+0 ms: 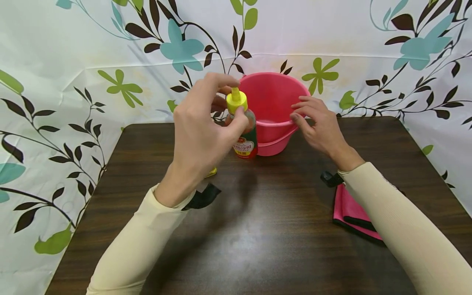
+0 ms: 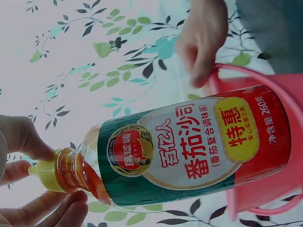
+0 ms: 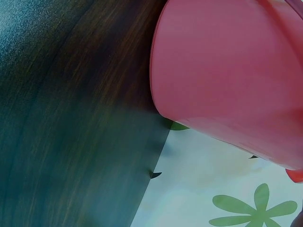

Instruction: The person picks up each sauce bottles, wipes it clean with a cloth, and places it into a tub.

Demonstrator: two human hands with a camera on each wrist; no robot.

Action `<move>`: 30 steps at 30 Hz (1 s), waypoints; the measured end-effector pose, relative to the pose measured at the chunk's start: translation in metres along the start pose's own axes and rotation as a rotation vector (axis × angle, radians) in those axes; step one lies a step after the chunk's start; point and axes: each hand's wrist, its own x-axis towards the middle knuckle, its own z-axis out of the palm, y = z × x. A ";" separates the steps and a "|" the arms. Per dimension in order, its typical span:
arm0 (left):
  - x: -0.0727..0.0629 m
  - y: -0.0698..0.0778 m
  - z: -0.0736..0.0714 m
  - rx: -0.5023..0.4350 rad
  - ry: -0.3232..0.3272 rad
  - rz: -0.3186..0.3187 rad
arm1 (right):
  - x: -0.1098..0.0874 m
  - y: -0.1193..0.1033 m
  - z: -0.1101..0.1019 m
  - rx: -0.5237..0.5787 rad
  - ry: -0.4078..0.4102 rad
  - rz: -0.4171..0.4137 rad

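Observation:
My left hand (image 1: 200,119) pinches a ketchup bottle (image 2: 189,146) by its yellow cap and neck. The bottle has a green, white and red label, and red sauce shows through the clear neck. In the head view it stands upright in front of the left side of a pink bucket (image 1: 274,137). Whether its base touches the table cannot be told. At the bucket's right rim is my right hand (image 1: 321,127), its fingers loosely bent over the edge; in the left wrist view its thumb side lies close to the rim. The right wrist view mostly shows the bucket's wall (image 3: 227,71).
A folded pink cloth (image 1: 352,209) with black edging lies at the right of the dark wooden table (image 1: 265,246), partly under my right forearm. Some small yellow thing (image 1: 212,172) shows beside my left wrist, mostly hidden. Behind the table hangs a leaf-patterned sheet (image 1: 121,53).

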 end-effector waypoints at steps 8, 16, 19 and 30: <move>0.018 0.005 -0.003 -0.066 0.080 -0.046 | -0.001 0.000 -0.002 0.001 -0.006 0.007; 0.023 0.006 -0.001 -0.036 0.103 -0.045 | 0.000 0.001 -0.002 -0.001 -0.010 0.000; 0.024 0.003 0.003 -0.036 0.100 -0.051 | 0.000 0.001 -0.001 -0.003 -0.009 -0.003; 0.033 -0.006 0.014 -0.029 0.091 -0.044 | 0.002 0.000 -0.002 -0.007 -0.022 0.002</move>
